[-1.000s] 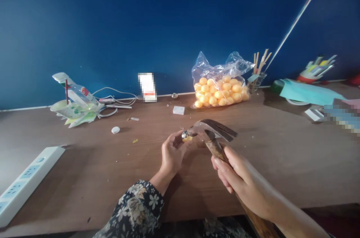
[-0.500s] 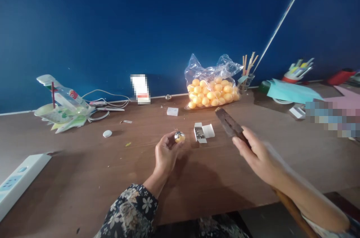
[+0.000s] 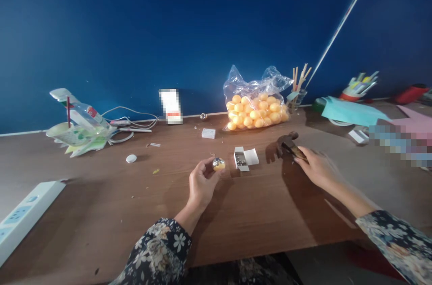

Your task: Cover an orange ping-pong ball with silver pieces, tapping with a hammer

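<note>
Ball (image 3: 218,164) pinched between left hand (image 3: 201,184) fingers; right hand (image 3: 315,169) fingers wrap hammer (image 3: 286,142).

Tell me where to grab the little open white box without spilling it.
Pinch the box by its long side walls from above, kept level: it lies open-topped with small metal pieces inside, and the flap spread flat beside it looks too flimsy.

I log: hands, two: left hand (image 3: 201,182), right hand (image 3: 315,168); hammer (image 3: 286,142), one; capped ball (image 3: 218,164), one; open box (image 3: 245,158), one; closed box (image 3: 208,133), one, twelve o'clock; ball bag (image 3: 256,105), one.
</note>
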Available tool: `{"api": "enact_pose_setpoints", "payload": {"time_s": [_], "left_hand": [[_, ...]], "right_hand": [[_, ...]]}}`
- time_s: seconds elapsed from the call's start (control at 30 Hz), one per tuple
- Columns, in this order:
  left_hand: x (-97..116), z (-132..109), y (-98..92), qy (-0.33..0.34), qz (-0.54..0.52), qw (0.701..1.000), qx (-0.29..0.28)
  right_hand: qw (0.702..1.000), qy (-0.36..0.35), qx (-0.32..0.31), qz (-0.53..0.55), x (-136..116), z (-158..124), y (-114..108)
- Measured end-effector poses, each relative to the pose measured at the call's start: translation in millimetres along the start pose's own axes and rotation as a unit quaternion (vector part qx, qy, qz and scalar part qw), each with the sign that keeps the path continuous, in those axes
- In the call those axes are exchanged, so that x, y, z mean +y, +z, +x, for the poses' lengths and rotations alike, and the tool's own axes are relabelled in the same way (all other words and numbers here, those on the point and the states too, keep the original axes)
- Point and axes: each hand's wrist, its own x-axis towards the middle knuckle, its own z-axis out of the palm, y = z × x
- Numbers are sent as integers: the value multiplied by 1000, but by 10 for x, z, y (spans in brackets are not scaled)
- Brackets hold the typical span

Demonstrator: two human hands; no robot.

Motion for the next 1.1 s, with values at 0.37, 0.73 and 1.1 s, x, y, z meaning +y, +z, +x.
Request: {"api": "enact_pose_setpoints", "payload": {"time_s": [0.37,0.73,1.1], "left_hand": [[-22,14,8,2,-4,1000,-1],[-23,4,-17,4,5,1000,-9],[-16,-40,26,0,4,1000,-20]], "right_hand": [[999,3,41,-11,-98,29,-98],[964,-229,-39,128,-1462,309,-533],[968,-218,-117,-50,-1702,430,-505]]}}
